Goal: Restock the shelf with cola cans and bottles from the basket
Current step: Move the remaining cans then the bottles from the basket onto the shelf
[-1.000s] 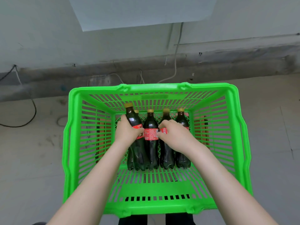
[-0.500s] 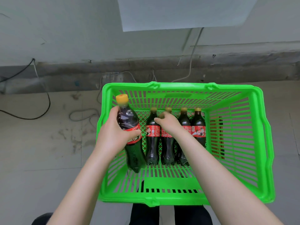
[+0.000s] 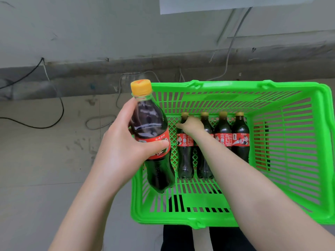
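Four bottles (image 3: 241, 140) in basket (image 3: 235, 87); right hand (image 3: 192, 126) atop leftmost, grip unclear, forearm masking second; left hand (image 3: 119, 147) clasps fifth bottle (image 3: 150, 124); cables (image 3: 62, 109) upper left.

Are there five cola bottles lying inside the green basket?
No: only four bottles lie in the green basket, while the left hand holds a fifth bottle raised at its left wall.

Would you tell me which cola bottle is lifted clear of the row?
The bottle in the left hand, raised over the left wall of the basket; the other four lie side by side inside.
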